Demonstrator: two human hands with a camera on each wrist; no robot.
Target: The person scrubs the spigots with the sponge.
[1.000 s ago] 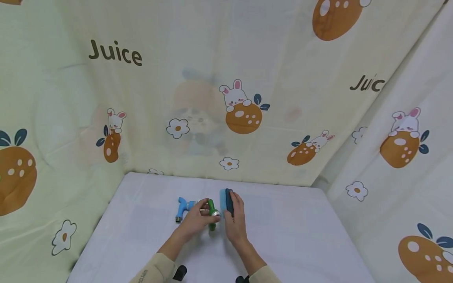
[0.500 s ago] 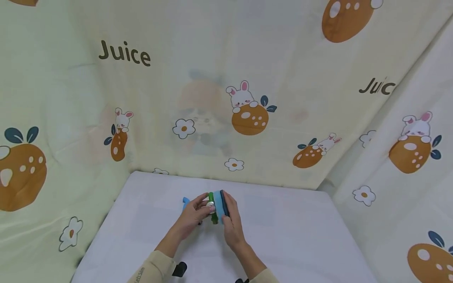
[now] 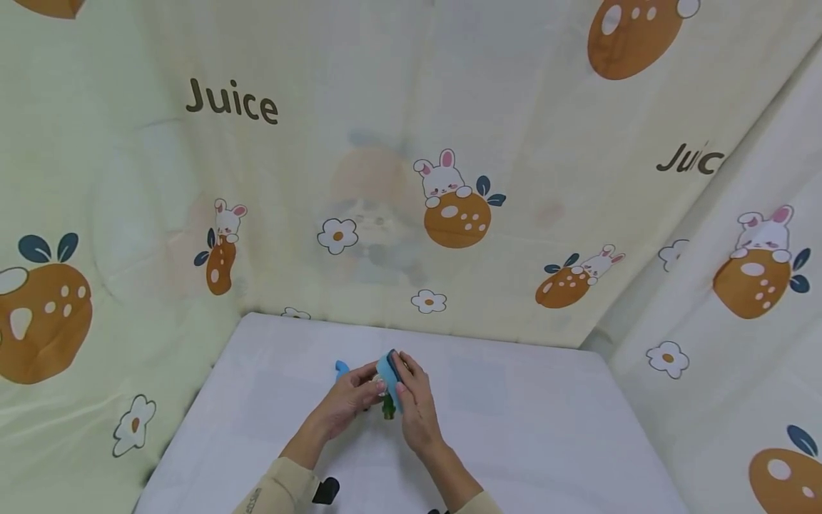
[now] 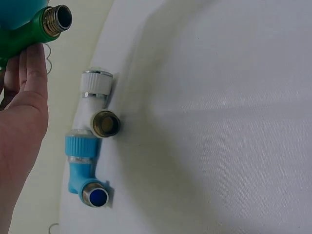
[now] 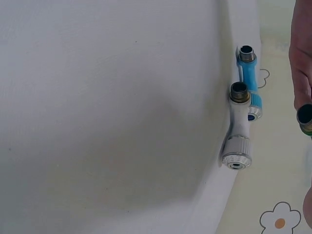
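Observation:
My left hand point(image 3: 340, 407) grips a green tap point(image 3: 388, 409) with a metal threaded end, held above the table. In my right hand point(image 3: 420, 414) is a sponge point(image 3: 387, 369), light blue with a dark blue backing, its light side up against the tap. The sponge and my left fingers cover much of the tap in the head view. At the top left of the left wrist view the green tap's threaded outlet shows under the sponge. Only the threaded end of the tap reaches the right edge of the right wrist view.
A white tap point(image 4: 97, 100) and a light blue tap point(image 4: 83, 161) lie side by side on the white-covered table point(image 3: 526, 428); in the head view my left hand mostly hides them. A printed curtain point(image 3: 514, 107) rises behind the table and along both sides.
Sponge and green tap have come together from a small gap. The sponge has tilted over the tap's upper part. The head view has shifted slightly.

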